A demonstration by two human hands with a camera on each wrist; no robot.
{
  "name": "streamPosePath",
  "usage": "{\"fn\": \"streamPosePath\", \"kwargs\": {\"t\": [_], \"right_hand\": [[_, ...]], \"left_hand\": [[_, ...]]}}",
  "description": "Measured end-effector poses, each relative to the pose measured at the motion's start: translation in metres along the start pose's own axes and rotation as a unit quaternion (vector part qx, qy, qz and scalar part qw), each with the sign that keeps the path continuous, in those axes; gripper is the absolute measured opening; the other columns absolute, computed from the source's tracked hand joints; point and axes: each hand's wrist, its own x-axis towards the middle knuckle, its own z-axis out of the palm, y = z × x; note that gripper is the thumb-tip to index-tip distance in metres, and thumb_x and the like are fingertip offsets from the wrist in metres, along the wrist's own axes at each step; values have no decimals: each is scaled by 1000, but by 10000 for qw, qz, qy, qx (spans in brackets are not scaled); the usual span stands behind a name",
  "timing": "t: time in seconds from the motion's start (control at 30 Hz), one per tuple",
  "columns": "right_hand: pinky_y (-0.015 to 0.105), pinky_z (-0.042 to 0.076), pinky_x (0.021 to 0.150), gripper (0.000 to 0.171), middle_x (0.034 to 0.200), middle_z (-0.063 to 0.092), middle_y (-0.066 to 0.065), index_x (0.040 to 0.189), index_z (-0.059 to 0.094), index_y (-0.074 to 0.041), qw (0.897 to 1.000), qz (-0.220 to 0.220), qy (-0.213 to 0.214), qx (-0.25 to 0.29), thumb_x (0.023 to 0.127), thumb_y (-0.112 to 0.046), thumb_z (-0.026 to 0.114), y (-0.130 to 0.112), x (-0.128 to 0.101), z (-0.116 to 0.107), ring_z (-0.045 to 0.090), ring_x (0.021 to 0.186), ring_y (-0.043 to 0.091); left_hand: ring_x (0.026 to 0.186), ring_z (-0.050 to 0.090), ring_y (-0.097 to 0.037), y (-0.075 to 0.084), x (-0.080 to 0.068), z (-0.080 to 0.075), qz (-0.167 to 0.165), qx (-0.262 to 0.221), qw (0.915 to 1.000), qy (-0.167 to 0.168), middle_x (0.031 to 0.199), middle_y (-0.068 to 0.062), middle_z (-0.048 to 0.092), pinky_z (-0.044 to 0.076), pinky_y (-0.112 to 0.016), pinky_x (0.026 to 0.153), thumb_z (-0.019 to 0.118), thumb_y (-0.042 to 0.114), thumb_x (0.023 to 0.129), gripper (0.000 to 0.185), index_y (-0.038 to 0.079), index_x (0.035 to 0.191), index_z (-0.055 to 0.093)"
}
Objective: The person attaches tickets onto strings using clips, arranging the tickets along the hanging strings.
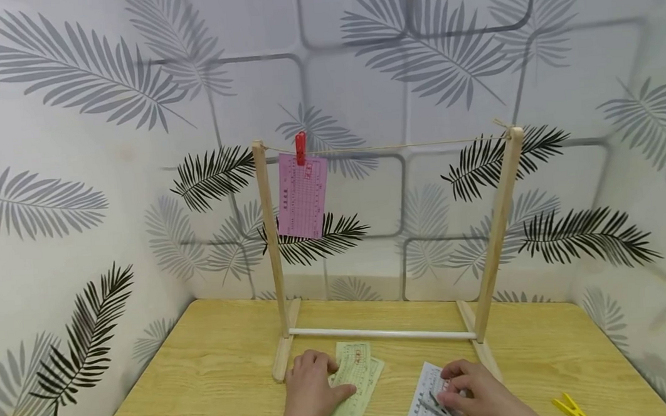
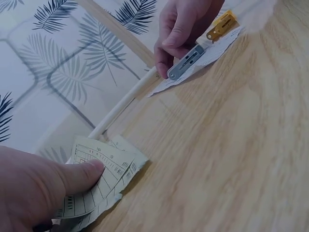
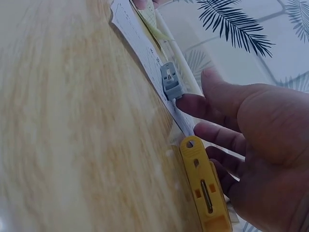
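Observation:
My left hand (image 1: pixel 311 388) lies over the left side of overlapping green printed slips (image 1: pixel 360 357) on the table. In the left wrist view its thumb is on top of the upper slip, pinching it, while the other fingers are mostly hidden. A grey clothespin (image 3: pixel 170 79) lies on a white printed slip (image 1: pixel 419 404) to the right. Beside the clothespin, my right hand (image 3: pixel 260 135) has its fingers spread apart, one fingertip touching the clothespin's near end. A pink slip (image 1: pixel 301 203) hangs from a string under a red clothespin (image 1: pixel 300 148).
A wooden frame (image 1: pixel 500 224) with a white crossbar (image 1: pixel 382 334) stands behind the hands, the string (image 1: pixel 397 146) tied between its posts. A yellow clothespin (image 3: pixel 205 188) lies right of the white slip. Patterned walls bound the table (image 1: pixel 205 365) at the back.

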Motion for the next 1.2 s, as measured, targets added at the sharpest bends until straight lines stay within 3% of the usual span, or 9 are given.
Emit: {"fn": "streamPosePath", "kwargs": {"t": [0.13, 0.23, 0.37, 0.47, 0.7, 0.8, 0.97, 1.13, 1.2], "right_hand": [[34, 56, 89, 19, 122, 70, -6, 101, 76, -30, 9994, -139, 234, -204, 114, -36, 63, 5, 1, 1, 65, 109, 14], [34, 57, 92, 13, 123, 73, -7, 121, 76, -25, 9992, -104, 357, -143, 114, -25, 65, 0, -1, 0, 66, 112, 10], [36, 57, 97, 47, 132, 70, -1, 138, 75, -25, 9957, -616, 482, -495, 103, 5, 67, -12, -5, -1, 64, 122, 15], [35, 56, 96, 66, 132, 68, 2, 139, 76, -30, 9894, -1043, 553, -852, 92, 16, 70, -17, -6, 1, 61, 122, 16], [35, 53, 96, 70, 137, 66, 11, 142, 75, -32, 9801, -1622, 504, -1026, 89, 13, 77, -9, -5, 6, 59, 123, 22], [39, 52, 97, 58, 138, 66, 8, 137, 77, -38, 9846, -1340, 427, -1038, 95, 2, 80, -9, -5, 6, 57, 125, 22], [49, 50, 102, 31, 142, 63, 9, 125, 78, -39, 9969, -328, 144, -694, 101, -21, 82, -32, -8, 0, 54, 128, 32], [69, 44, 104, 17, 143, 63, 14, 110, 76, -31, 9991, 209, -75, -359, 100, -19, 83, -66, -11, -8, 52, 129, 47], [70, 43, 104, 16, 143, 63, 14, 106, 74, -29, 9992, 271, -110, -285, 100, -17, 83, -72, -12, -10, 51, 130, 49]], "left_hand": [[101, 61, -27, 0, 3, 2, 36, -118, 9999, 41, 107, 2, 69, 43, -52, 88, 100, 40, 80, 46, 18, 105, 68], [96, 64, -26, 0, 4, 2, -88, -277, 9996, 45, 108, -2, 75, 43, -52, 88, 101, 34, 80, 50, 15, 114, 68], [100, 68, -32, -1, 7, 4, -286, -416, 9987, 89, 117, -12, 78, 45, -56, 94, 99, 28, 83, 61, 12, 133, 67], [100, 70, -32, -2, 8, 4, -290, -483, 9982, 197, 118, -13, 79, 46, -55, 93, 94, 23, 88, 58, 10, 138, 68], [81, 63, -16, -4, 8, 2, -421, -727, 9960, 301, 108, -6, 81, 41, -42, 80, 85, 22, 97, 33, 8, 126, 77], [81, 65, -13, -4, 8, 1, -443, -853, 9949, 301, 111, -6, 81, 42, -42, 81, 84, 22, 98, 28, 10, 123, 78], [85, 69, -12, -4, 7, 1, -387, -1172, 9921, 241, 116, -5, 81, 50, -44, 84, 83, 22, 100, 21, 15, 119, 79], [89, 68, -10, -3, 6, 2, -367, -1571, 9868, 143, 118, -4, 80, 59, -45, 85, 82, 22, 101, 16, 17, 116, 78], [91, 68, -10, -2, 6, 2, -354, -1671, 9852, 132, 117, -3, 80, 58, -45, 85, 82, 21, 101, 15, 18, 116, 78]]}}
